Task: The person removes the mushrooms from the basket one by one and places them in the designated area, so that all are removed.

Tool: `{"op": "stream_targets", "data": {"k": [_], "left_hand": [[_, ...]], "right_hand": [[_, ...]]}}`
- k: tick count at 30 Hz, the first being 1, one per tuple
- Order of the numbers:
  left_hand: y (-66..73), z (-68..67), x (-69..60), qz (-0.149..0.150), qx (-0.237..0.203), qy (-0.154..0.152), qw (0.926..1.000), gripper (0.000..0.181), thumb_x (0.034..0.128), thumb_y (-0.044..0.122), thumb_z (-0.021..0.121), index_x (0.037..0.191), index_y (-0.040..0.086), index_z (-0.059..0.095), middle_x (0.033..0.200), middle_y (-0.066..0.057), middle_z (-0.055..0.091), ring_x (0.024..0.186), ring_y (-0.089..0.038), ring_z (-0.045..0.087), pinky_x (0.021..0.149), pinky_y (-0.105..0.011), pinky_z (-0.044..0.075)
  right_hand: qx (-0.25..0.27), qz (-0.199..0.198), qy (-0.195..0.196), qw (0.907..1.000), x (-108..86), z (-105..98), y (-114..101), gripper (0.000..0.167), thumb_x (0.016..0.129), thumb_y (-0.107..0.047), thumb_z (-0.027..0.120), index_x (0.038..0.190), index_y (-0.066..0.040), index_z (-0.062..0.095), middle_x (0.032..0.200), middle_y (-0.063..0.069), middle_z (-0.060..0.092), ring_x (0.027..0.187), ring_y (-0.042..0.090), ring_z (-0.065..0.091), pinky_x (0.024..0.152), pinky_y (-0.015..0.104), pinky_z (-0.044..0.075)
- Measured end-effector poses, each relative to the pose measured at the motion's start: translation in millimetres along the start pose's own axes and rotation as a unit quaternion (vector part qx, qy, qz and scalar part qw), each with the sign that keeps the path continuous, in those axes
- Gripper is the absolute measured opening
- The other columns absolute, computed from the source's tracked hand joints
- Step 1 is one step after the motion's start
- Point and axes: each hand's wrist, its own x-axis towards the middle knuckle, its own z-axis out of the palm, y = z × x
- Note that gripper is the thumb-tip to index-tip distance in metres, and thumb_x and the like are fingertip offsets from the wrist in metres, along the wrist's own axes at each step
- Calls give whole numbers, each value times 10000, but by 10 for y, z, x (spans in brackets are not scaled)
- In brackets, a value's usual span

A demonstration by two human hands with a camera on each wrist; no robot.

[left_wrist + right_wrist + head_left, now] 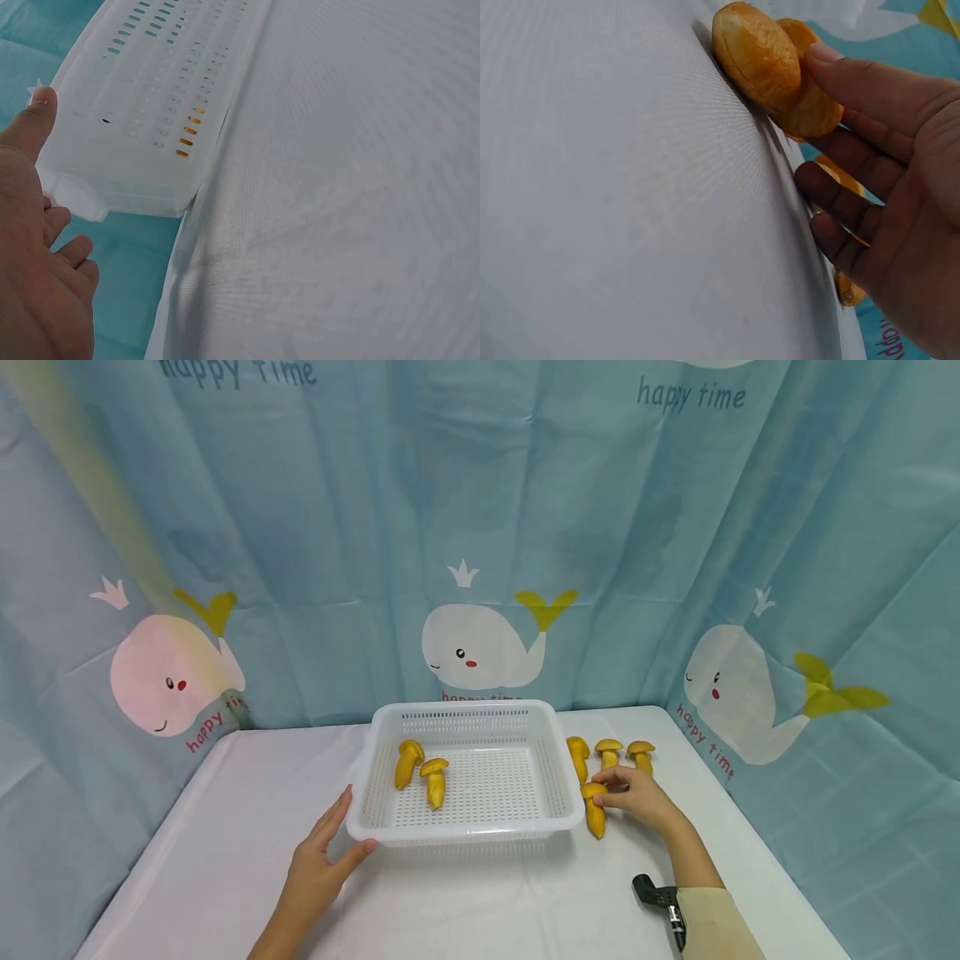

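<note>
A white plastic basket (461, 833) with perforated sides stands on the table. Two yellow mushrooms, one leaning left (406, 767) and one nearer the middle (436, 787), lie inside it. My left hand (315, 867) is at the basket's front left corner, fingers and thumb spread along the rim; the left wrist view shows its thumb against the basket wall (135, 169). To the right of the basket, my right hand (641, 795) pinches a yellow mushroom (596, 821) near its cap, thumb on one side and fingers on the other. The mushroom's tip points toward me.
Behind the right hand lie three more mushrooms, at left (578, 752), middle (608, 748) and right (641, 750), partly hidden by the fingers. A white cloth (480, 910) covers the table. Blue whale-print curtains (337, 568) hang around its back and sides. A black device (663, 897) sits by the right sleeve.
</note>
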Motion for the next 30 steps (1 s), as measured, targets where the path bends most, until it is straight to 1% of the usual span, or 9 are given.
{"op": "stream_targets", "data": {"k": [7, 9, 14, 16, 18, 21, 24, 27, 30], "left_hand": [[-26, 11, 5, 42, -32, 23, 10000, 897, 883, 397, 807, 1611, 359, 285, 1660, 14, 304, 1513, -397, 324, 1114, -676, 370], [-23, 10, 4, 39, -21, 14, 10000, 900, 883, 395, 808, 1612, 361, 281, 1662, 9, 306, 1510, -403, 327, 1111, -680, 371], [-22, 1, 10, 31, 17, -20, 10000, 901, 883, 408, 804, 1609, 376, 271, 1667, 17, 299, 1510, -396, 328, 1114, -665, 373], [-28, -8, 11, 44, 26, -33, 10000, 901, 883, 412, 802, 1608, 384, 269, 1667, 29, 296, 1514, -384, 326, 1117, -654, 375], [-33, -20, 9, 64, 48, -20, 10000, 902, 880, 413, 804, 1607, 386, 271, 1665, 38, 301, 1511, -381, 333, 1111, -646, 383], [-39, -22, 13, 96, 42, -32, 9999, 900, 882, 398, 806, 1612, 366, 281, 1664, 62, 300, 1513, -351, 340, 1118, -609, 385], [-41, -9, 25, 158, 33, -4, 9999, 894, 884, 377, 810, 1617, 326, 300, 1663, 85, 298, 1513, -322, 345, 1119, -568, 376], [-32, -1, 24, 194, -17, 7, 9998, 894, 884, 352, 815, 1618, 300, 309, 1664, 69, 302, 1510, -340, 342, 1123, -589, 370], [-28, -8, 7, 179, -48, -4, 9998, 895, 881, 347, 818, 1617, 304, 309, 1665, 42, 309, 1507, -369, 339, 1120, -627, 377]], "right_hand": [[-73, -32, -87, 9999, -9, -33, -14, 408, 854, -350, 850, 1178, -133, 729, 1113, 30, 715, 1009, 212, 627, 840, 301, 548], [-106, -74, -127, 9998, -24, -59, -39, 414, 857, -348, 847, 1186, -129, 725, 1133, 42, 716, 1027, 229, 636, 853, 322, 559], [-216, -148, -103, 9996, -67, -153, -130, 426, 874, -328, 832, 1224, -115, 715, 1207, 100, 707, 1109, 296, 639, 888, 418, 583], [-237, -174, -60, 9995, -83, -187, -173, 414, 885, -312, 822, 1235, -119, 714, 1228, 107, 698, 1128, 307, 632, 892, 433, 580], [-310, -240, -14, 9992, -100, -217, -228, 390, 898, -302, 810, 1240, -139, 717, 1245, 87, 694, 1140, 313, 627, 910, 424, 563], [-407, -432, 131, 9982, -133, -262, -346, 351, 908, -291, 802, 1231, -177, 728, 1254, 67, 693, 1157, 323, 619, 928, 410, 542], [-444, -667, 315, 9963, -166, -305, -507, 325, 915, -290, 795, 1226, -215, 734, 1251, 66, 697, 1165, 334, 602, 954, 428, 523], [-331, -913, 381, 9945, -200, -324, -684, 339, 922, -332, 787, 1239, -229, 728, 1276, 67, 692, 1159, 341, 591, 953, 447, 528], [-102, -1055, 292, 9939, -235, -313, -864, 360, 920, -386, 781, 1246, -248, 719, 1305, 44, 686, 1145, 322, 586, 931, 435, 544]]}}
